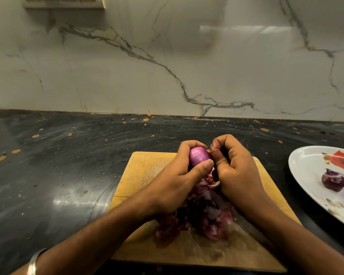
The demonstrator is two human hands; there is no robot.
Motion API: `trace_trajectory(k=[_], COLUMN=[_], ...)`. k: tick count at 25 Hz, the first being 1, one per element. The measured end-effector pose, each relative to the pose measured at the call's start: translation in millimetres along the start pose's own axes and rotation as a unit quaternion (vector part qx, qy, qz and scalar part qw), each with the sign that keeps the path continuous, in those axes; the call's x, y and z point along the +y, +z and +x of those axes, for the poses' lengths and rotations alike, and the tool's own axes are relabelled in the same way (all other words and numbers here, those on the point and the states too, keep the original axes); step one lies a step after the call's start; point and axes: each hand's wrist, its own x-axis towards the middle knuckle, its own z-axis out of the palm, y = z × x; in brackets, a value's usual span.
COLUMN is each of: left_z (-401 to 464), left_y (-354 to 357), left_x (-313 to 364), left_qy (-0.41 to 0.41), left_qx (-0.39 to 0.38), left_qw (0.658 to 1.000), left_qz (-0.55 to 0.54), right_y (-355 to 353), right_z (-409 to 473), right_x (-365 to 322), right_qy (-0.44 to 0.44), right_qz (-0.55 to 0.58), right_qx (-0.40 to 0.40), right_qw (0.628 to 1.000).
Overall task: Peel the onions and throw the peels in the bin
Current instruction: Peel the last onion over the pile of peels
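A person stands at a dark counter (68, 165), both hands raised just above a wooden chopping board (147, 171). The left hand (179, 175) grips a red onion (199, 155), its long axis lying sideways, one end pointing right. The right hand (234, 167), fingers curled, pinches at that end. Purple peels (205, 217) are heaped on the board below. A white plate (306, 165) to the right holds a peeled onion (334, 180). A marble wall (167, 66) stands behind.

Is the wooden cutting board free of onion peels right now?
No, a heap of purple peels lies on the cutting board, below the hands.
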Motion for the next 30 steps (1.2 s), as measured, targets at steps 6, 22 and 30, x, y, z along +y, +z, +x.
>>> trace_trajectory(k=[6,22,30], left_z=[1,11,12], left_y=[-3,-24,-25], left_x=[-1,-11,-10], left_qy=[-0.032,-0.073,-0.057], left_qx=[0.011,0.104,0.099], left_qw=[0.995,0.974,0.973], left_qz=[-0.093,-0.19,-0.202], right_y=[7,-18,-15], right_z=[-6,-6,-7], right_x=[-8,-5,0], right_qy=[-0.103,-0.091,-0.093], right_qz=[-0.044,-0.193,-0.195], right_qx=[0.051,-0.047,-0.029], right_qw=[0.992,0.976,0.976])
